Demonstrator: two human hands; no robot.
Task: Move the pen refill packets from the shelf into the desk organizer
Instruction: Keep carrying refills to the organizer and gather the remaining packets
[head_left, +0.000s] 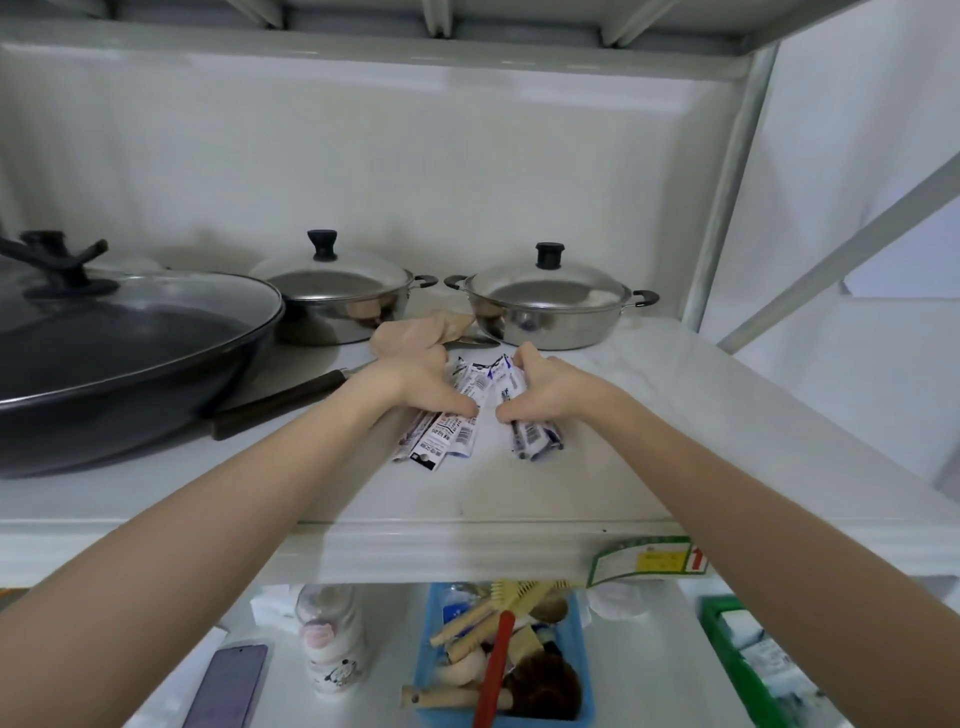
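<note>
Several pen refill packets (447, 441), white with barcodes and dark print, lie in a loose pile on the white shelf (597, 467) in front of two steel pots. My left hand (415, 374) grips the left part of the pile, thumb pressed on a packet. My right hand (540, 389) curls round a bundle of packets (535, 444) whose dark ends stick out below the fingers. Both hands sit close together over the pile. Below the shelf at the lower right stands a green organizer (727, 660) with white packets in it, partly hidden by my right forearm.
A big dark wok with a glass lid (114, 332) fills the shelf's left, its handle (280, 402) reaching toward my left hand. Two lidded steel pots (337, 296) (550, 306) stand behind. Below are a blue basket of brushes (576, 654), a bottle (332, 644) and a phone (228, 686).
</note>
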